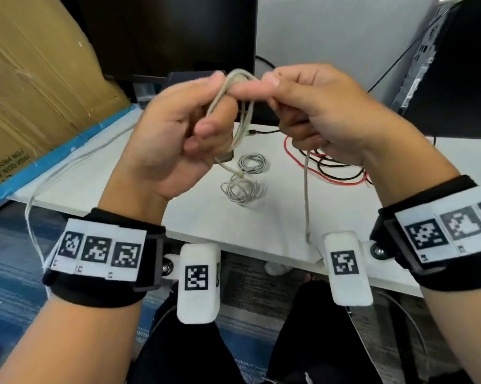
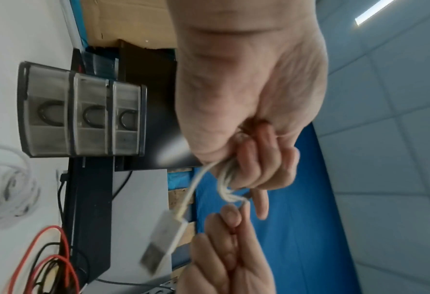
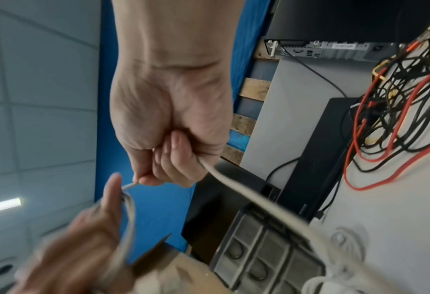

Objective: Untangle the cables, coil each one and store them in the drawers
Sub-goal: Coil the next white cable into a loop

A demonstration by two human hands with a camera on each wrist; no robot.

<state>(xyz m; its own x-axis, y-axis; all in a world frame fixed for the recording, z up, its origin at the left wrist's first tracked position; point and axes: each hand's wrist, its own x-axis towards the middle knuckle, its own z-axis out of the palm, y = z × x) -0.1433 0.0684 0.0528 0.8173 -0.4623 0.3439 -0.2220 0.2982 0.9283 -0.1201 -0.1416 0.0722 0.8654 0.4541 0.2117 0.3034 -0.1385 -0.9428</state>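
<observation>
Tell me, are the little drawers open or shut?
Shut. All three drawers sit flush in their frame with their handles lined up, none pulled out. What is inside them cannot be told.

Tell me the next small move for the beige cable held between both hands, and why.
Probably wind one more loop: the left hand already holds several loops of the beige cable, while the right hand grips the free length, which trails down past the desk edge. Feeding that slack onto the coil looks like the natural continuation.
</observation>
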